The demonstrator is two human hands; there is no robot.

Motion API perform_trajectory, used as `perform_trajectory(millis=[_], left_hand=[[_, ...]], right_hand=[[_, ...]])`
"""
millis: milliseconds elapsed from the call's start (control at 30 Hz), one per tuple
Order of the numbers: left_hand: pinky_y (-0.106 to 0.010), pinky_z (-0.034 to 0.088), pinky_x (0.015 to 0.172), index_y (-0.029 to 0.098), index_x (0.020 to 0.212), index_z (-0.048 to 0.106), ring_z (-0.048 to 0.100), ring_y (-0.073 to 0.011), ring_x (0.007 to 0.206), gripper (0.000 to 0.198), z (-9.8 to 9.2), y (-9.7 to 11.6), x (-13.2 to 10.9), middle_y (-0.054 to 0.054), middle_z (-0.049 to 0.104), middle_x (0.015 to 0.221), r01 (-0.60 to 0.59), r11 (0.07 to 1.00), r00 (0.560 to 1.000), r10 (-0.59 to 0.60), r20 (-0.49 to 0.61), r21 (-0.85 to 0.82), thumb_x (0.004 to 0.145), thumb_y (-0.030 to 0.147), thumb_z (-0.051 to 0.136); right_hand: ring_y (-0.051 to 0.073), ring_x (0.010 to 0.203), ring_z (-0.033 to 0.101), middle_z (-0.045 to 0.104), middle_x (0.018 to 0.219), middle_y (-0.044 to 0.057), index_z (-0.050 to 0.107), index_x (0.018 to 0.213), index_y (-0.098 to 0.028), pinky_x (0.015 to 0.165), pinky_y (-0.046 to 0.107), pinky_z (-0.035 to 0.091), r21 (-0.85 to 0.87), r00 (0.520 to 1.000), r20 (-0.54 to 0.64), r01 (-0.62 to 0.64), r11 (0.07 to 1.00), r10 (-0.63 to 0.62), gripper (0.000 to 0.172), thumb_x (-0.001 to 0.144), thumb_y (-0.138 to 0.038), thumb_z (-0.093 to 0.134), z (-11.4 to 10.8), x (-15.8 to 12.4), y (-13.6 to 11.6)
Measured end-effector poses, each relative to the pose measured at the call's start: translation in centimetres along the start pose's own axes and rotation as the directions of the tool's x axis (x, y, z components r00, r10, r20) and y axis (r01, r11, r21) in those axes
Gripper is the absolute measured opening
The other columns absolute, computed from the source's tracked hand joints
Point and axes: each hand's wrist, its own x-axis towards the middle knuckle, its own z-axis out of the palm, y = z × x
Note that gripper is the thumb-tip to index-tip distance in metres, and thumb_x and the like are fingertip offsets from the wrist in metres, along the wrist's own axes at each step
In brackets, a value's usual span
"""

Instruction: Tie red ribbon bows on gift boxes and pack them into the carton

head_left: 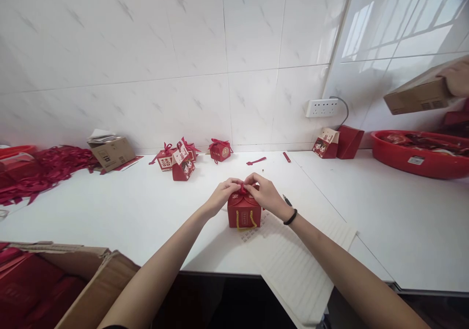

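Observation:
A small red gift box [245, 215] with yellow cord handles stands upright on the white table before me. On its top is a red ribbon [243, 188], pinched from both sides. My left hand [224, 192] closes its thumb and fingers on the ribbon's left part. From the right, my right hand [264, 192], with a black band on the wrist, closes on the same ribbon. Whether the ribbon is knotted is hidden by my fingers. Beneath the box's right side lies lined paper [296, 265], with a pen [287, 200] near my right wrist.
Several decorated boxes [183, 165] stand toward the wall. A cardboard carton [91, 280] of red items is at near left, beside a ribbon pile [62, 165]. At right are a red basin [417, 160] and another person's hand [458, 78] holding a cardboard box [421, 97].

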Motion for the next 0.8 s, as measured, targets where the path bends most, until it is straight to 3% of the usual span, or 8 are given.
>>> perform_trajectory(millis=[167,300,533,700,800], left_hand=[[-0.030,0.042,0.087,0.013,0.081,0.065,0.056,-0.0186,0.098,0.025,-0.1,0.1,-0.1,-0.008,0.057,0.116,0.026,0.999,1.000,-0.026,0.004,-0.041,0.075,0.035,0.054],[-0.033,0.041,0.091,0.015,0.095,0.064,0.056,-0.0202,0.102,0.029,-0.4,-0.3,0.0,-0.007,0.062,0.111,0.027,1.000,1.000,-0.027,-0.005,-0.003,0.077,0.033,0.051],[-0.032,0.044,0.086,0.015,0.094,0.065,0.057,-0.0195,0.099,0.030,-0.5,-0.1,0.0,-0.007,0.062,0.111,0.020,0.998,1.000,-0.019,-0.018,0.055,0.077,0.034,0.049],[-0.032,0.045,0.086,0.016,0.071,0.065,0.055,-0.0198,0.101,0.030,-0.8,0.6,-0.7,-0.008,0.058,0.119,-0.044,0.959,0.991,0.077,-0.106,0.280,0.080,0.036,0.045],[-0.032,0.043,0.089,0.017,0.069,0.065,0.052,-0.0204,0.107,0.033,-1.3,0.7,-1.4,-0.007,0.057,0.119,-0.062,0.914,0.985,0.119,-0.121,0.400,0.082,0.036,0.041]], right_hand=[[0.020,0.090,0.057,0.057,0.094,0.008,0.053,0.082,-0.019,0.076,0.035,0.051,-0.120,0.962,-0.121,0.230,0.966,-0.244,0.012,0.080,-0.012,0.043,0.2,-1.0,0.5],[0.024,0.103,0.054,0.051,0.110,0.013,0.057,0.086,-0.018,0.084,0.041,0.051,-0.250,0.911,-0.070,0.378,0.892,-0.406,0.011,0.082,-0.013,0.048,0.0,-1.7,0.9],[0.022,0.091,0.058,0.053,0.101,0.011,0.059,0.082,-0.018,0.075,0.038,0.054,-0.290,0.906,-0.025,0.398,0.871,-0.422,0.015,0.089,-0.015,0.045,-0.1,-1.5,0.8],[0.023,0.091,0.055,0.051,0.098,0.010,0.059,0.083,-0.018,0.077,0.040,0.052,-0.357,0.897,-0.027,0.403,0.843,-0.441,0.016,0.089,-0.013,0.045,-1.0,-1.4,0.7],[0.022,0.090,0.054,0.050,0.099,0.010,0.059,0.081,-0.019,0.076,0.040,0.052,-0.383,0.893,-0.003,0.414,0.826,-0.449,0.018,0.089,-0.013,0.044,-1.8,-1.5,1.1]])
